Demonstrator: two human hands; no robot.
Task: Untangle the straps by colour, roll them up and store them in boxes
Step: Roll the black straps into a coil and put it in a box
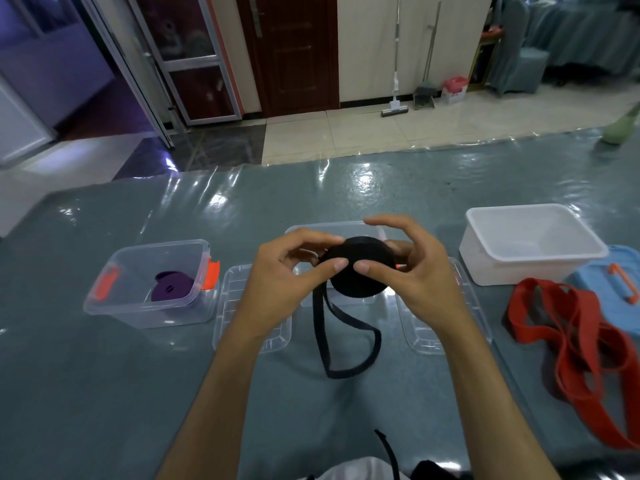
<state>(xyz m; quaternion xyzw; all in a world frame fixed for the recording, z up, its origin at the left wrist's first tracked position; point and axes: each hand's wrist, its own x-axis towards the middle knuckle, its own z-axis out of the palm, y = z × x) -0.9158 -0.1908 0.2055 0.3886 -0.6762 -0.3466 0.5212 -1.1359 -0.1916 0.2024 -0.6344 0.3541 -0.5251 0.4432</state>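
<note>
Black roll: a black strap roll [358,268], wound into a thick disc, is held above the desk [104,393] near its middle, in front of a clear box [375,228] that it mostly hides.
Loose tail: the unrolled black strap [349,341] hangs from the roll, loops on the desk and runs toward the near edge.
Left hand: the left hand [277,275] pinches the roll's left side, thumb in front, fingers [311,242] curled over the top.
Right hand: the right hand [412,271] grips the right side with the thumb on the face (its upper fingers arch spread above the roll).
Purple strap: a rolled purple strap [171,287] lies inside the clear box with orange latches [152,282] toward the left edge.
Lids: two clear lids [228,306] lie flat on either side of the hands.
Red strap: a tangled red strap [588,344] sprawls by the right edge.
White box: a white box [530,247] stands behind it, touching a blue lid [609,282].
</note>
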